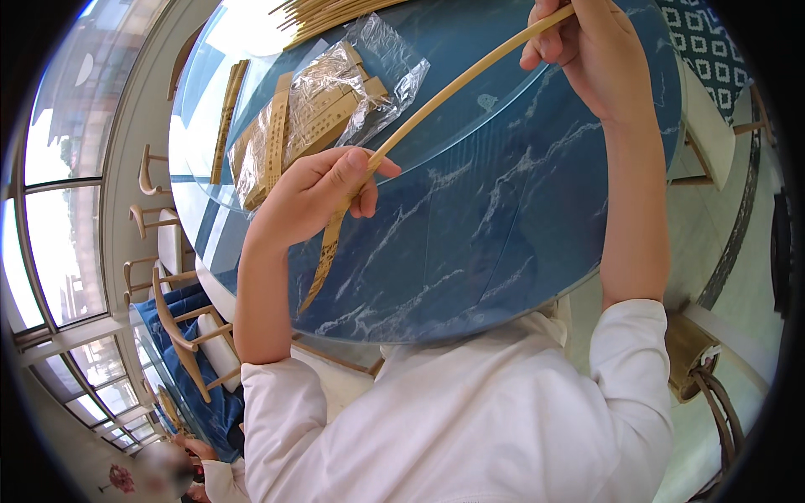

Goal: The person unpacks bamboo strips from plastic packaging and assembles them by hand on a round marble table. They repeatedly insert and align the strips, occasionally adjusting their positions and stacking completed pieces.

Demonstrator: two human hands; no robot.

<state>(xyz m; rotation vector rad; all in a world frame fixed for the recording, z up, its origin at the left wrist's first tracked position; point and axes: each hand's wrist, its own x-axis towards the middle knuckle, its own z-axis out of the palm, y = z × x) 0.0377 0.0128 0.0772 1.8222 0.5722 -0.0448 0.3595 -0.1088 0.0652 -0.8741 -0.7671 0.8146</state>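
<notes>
A long, narrow bamboo strip (459, 81) runs slantwise across the view, held above the blue table. Near its lower end my left hand (303, 191) pinches it between thumb and fingers. Past that grip the strip's tail hangs free, showing dark markings. At the upper right my right hand (597, 71) grips the other end with curled fingers; the strip's tip there runs out by the frame's top. Just beyond my left hand lies a stack of flat bamboo slips (322, 126) with dark characters, partly covered by crumpled clear plastic wrap (381, 71).
The round blue marbled table (495, 243) carries a raised glass turntable (520, 94). More marked slips (226, 121) and a bunch of thin sticks (323, 18) lie on it. Wooden chairs (189, 331) line the left. Another person's hand (199, 448) shows at the lower left.
</notes>
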